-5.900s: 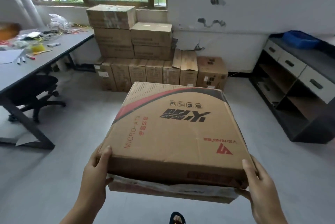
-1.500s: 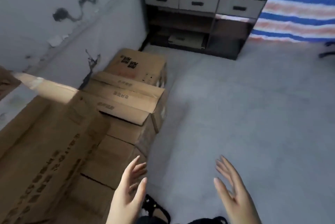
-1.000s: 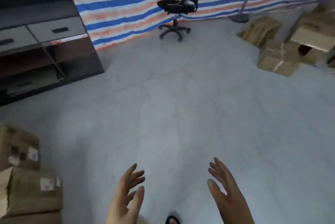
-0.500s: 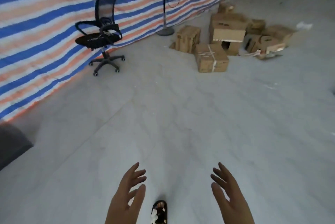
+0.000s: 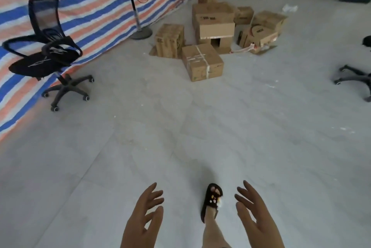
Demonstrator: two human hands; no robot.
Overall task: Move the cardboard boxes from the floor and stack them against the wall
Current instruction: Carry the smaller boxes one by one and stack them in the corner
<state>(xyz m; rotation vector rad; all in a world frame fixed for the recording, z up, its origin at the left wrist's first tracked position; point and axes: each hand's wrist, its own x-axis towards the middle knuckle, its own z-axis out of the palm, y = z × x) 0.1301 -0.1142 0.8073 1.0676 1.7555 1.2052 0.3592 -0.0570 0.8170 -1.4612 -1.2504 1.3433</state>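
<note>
left hand: fingers spread, holding nothing | right hand: fingers spread, holding nothing | pile of brown cardboard boxes: on grey floor, far ahead

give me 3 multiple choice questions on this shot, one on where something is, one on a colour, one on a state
1. Where does the taped box lie within the pile of cardboard boxes?
A. at the near edge, closest to the person
B. on top of the pile
C. on the office chair

2. What colours are the stripes of the tarp?
A. green and yellow
B. blue, orange and white
C. plain black

3. What are the left hand and right hand doing?
A. both grip a box
B. one holds the fan
C. both open, holding nothing

Answers: 1 A, it sits on the floor in front of the others. 2 B, those bands run across the sheet behind the office chair. 3 C, fingers are spread over bare floor.
</note>
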